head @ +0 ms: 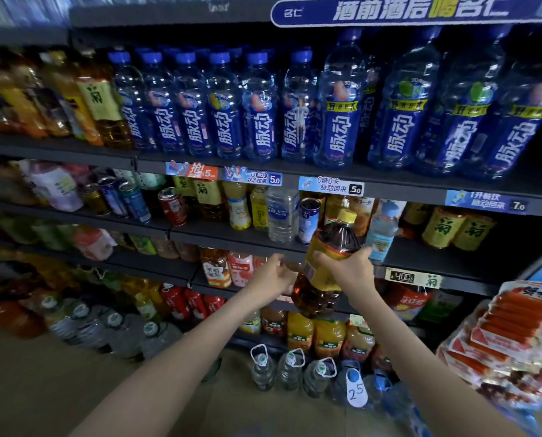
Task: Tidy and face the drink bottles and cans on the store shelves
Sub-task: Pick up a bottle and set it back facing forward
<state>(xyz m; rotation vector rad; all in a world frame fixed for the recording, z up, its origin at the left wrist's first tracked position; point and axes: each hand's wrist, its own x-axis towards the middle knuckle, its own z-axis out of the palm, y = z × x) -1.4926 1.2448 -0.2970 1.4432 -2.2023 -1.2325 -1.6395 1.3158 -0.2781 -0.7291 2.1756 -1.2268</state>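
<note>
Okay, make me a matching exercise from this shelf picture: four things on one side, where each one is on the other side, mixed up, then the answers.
Things
1. big tea bottle
2. blue-capped bottles
3. handled water jugs
4. sausage packs

Places
A. on the floor below the shelves
B. uppermost shelf in view
C. in the grip of the right hand
D. far right edge of the picture

Pairs: 1-C, 2-B, 3-A, 4-D

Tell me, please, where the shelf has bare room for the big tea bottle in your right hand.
Bare shelf board lies right of the yellow tea packs. Left of the pale blue bottle, cans and bottles stand crowded.
</note>
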